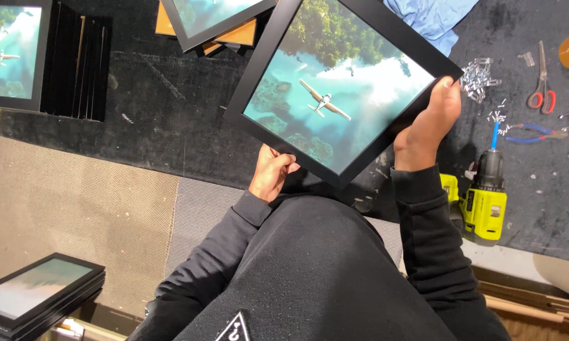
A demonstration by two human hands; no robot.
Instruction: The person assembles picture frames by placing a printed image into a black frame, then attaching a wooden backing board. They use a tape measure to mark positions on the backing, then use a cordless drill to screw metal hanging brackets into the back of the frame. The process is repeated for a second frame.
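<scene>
Two hands grasp one black picture frame [338, 85] above the dark counter [164, 120]: left hand [272, 173] pinches the lower edge, right hand [426, 123] clasps the right edge. Likely light, rigid, glazed, so fragile; edges suit gripping. Its long axis runs diagonally, upper-left to lower-right, face tilted upward.

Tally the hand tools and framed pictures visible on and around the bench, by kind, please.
Framed aeroplane pictures with the print showing: 3, one held in both hands, one at top left, one at top centre
Cordless drill: 1
Scissors: 1
Blue-handled pliers: 1
Total: 6
</scene>
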